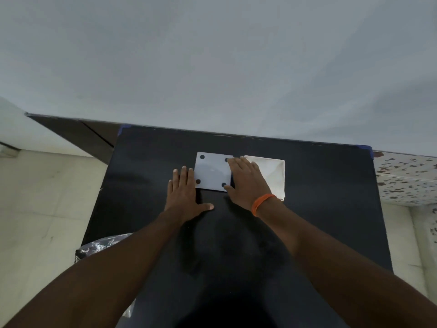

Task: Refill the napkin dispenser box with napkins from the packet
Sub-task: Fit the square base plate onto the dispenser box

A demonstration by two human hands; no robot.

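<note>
A white napkin dispenser box with a dark dot near each corner lies flat on the black table. Right beside it lies the white napkin packet. My left hand rests flat on the table at the box's left edge, fingers apart, holding nothing. My right hand, with an orange band at the wrist, lies spread over the box's right edge and the packet's left part, covering the gap between them. Whether it grips either one is hidden.
A grey wall rises just behind the table's far edge. Pale tiled floor lies to the left and speckled tiles to the right. A crumpled plastic bag shows at the table's near left edge.
</note>
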